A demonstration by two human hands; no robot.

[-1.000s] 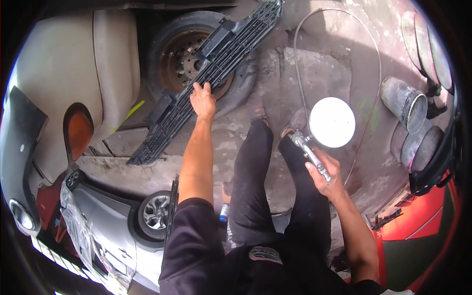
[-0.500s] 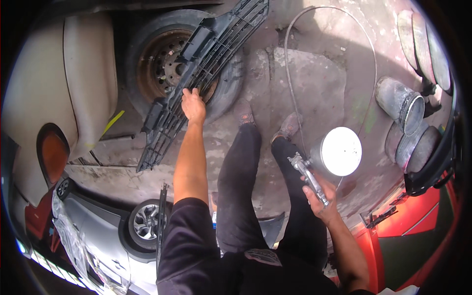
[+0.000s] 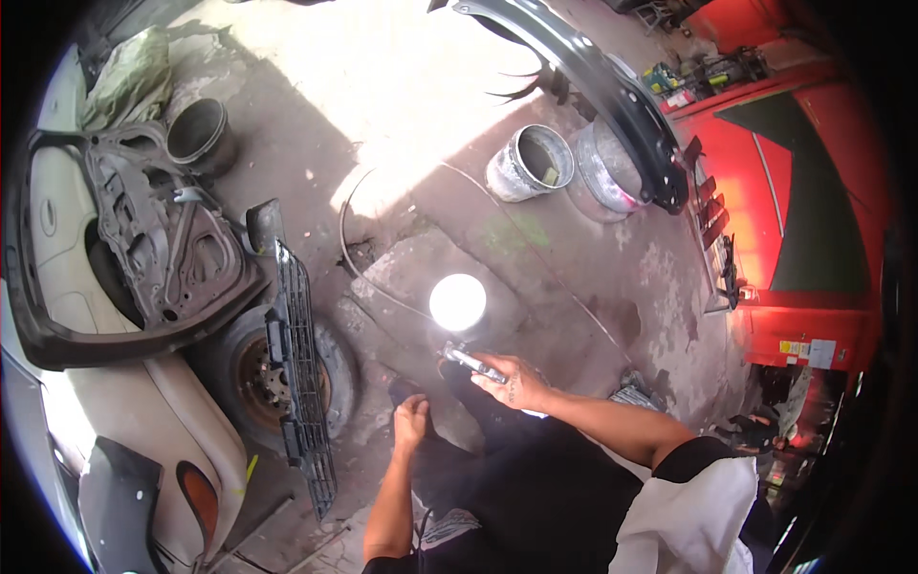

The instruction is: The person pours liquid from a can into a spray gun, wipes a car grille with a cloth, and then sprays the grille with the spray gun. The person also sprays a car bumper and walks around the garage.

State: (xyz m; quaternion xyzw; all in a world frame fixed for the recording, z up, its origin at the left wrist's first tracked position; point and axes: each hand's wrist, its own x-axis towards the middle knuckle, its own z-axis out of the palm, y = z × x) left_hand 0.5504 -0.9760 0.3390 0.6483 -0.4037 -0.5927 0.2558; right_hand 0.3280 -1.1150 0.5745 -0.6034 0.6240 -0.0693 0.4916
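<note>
My right hand point(image 3: 513, 381) is wrapped round the grip of a spray gun point(image 3: 475, 364), a metal gun with a round cup whose white top point(image 3: 458, 302) glares brightly. A thin hose point(image 3: 349, 215) loops over the floor near it. My left hand point(image 3: 411, 422) hangs in front of my body with its fingers curled in, and nothing shows in it. To its left, apart from the hand, a black car grille point(image 3: 304, 373) leans across a tyre on a rusty steel wheel point(image 3: 258, 378).
A bare car door point(image 3: 158, 230) and a dark bucket point(image 3: 201, 137) are at the left, with a beige bumper point(image 3: 182, 411) below. Ahead to the right stand a paint-splashed bucket point(image 3: 507, 177), a large metal can and a black curved car part point(image 3: 583, 67). A red vehicle point(image 3: 803, 325) is at the right.
My left hand has let go of the grille and drawn back to my body. The spray gun is still in my right hand. The view has turned toward the right and farther ahead.
</note>
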